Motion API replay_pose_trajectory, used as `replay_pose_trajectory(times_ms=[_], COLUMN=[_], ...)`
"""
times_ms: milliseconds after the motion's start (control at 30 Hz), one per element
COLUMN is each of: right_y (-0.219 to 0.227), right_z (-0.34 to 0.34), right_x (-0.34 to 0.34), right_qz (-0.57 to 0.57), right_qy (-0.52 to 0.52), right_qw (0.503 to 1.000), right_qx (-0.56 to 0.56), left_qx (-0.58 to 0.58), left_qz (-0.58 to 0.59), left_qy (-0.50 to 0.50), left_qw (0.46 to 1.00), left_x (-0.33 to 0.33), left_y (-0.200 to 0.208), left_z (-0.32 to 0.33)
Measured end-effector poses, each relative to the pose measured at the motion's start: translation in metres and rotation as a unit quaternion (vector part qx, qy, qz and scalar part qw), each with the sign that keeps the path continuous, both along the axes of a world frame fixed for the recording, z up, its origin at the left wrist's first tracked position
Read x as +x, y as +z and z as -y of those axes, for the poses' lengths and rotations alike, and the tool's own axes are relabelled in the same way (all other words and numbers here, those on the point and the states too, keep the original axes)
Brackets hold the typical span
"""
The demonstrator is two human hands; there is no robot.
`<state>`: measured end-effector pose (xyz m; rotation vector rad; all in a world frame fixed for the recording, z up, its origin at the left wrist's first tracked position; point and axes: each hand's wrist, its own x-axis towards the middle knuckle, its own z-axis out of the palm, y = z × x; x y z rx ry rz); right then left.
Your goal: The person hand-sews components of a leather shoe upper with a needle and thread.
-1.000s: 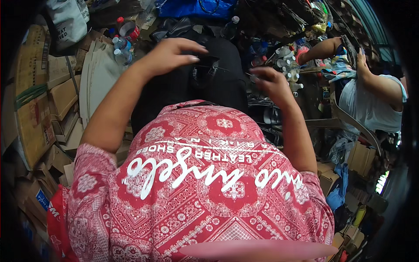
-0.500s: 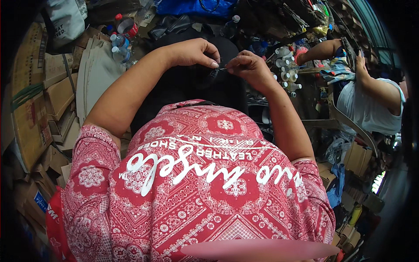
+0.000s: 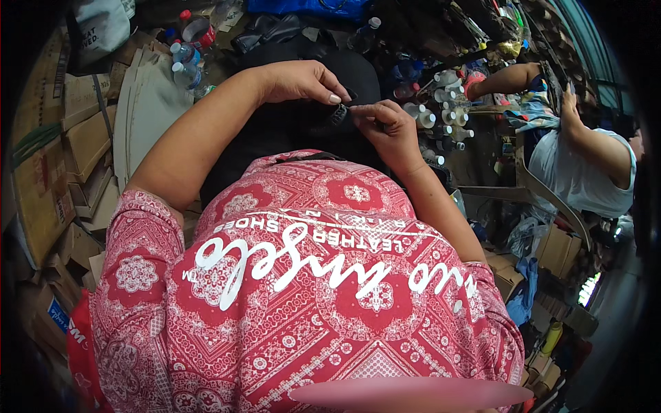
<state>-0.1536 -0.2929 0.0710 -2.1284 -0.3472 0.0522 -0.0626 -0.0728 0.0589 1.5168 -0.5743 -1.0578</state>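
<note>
My left hand (image 3: 303, 81) is closed in a pinch, its thumb and forefinger at the edge of a small dark piece (image 3: 337, 115) with pale line-like marks. Right beside it, my right hand (image 3: 387, 127) pinches with thumb and forefinger, the fingertips almost touching the left hand's. A thin shiny needle-like thing showed at these fingertips a moment ago; now it is too small to make out. Both hands are held over my lap, which is covered in black cloth (image 3: 237, 141). What exactly the dark piece is cannot be told against the black.
Clear plastic bottles (image 3: 460, 113) stand grouped at the right, and more bottles (image 3: 186, 72) at the left. Stacked cardboard (image 3: 93, 148) fills the left side. A person in a white top (image 3: 585, 165) sits at the right by a chair (image 3: 554, 196). A blue bag (image 3: 310, 8) lies ahead.
My right hand has shifted slightly down and left, its fingers curled more. The shiny thin thing between the fingertips shows less. My left hand has barely moved.
</note>
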Motion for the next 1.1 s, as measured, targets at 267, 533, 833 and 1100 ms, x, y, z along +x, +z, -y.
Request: replay_pose_trajectory(times_ms=[267,533,833,1100], right_y=[0.037,0.042,0.014,0.007], right_z=[-0.003,-0.002,0.002,0.021], right_x=[0.005,0.049,0.047,0.03], right_qz=[0.058,-0.008,-0.222,-0.159], right_qy=[0.094,0.265,0.125,0.11], right_qw=[0.969,0.928,0.96,0.98], right_qx=[-0.22,-0.262,-0.115,-0.041], left_qx=[0.03,0.038,0.0,0.198], left_qz=[0.063,0.104,0.172,0.327], left_qy=[-0.067,-0.1,0.008,0.115], left_qw=[0.995,0.989,0.985,0.917], left_x=[0.003,0.011,0.001,-0.051], left_y=[0.002,0.001,-0.01,0.026], left_z=[0.006,0.018,0.016,-0.035])
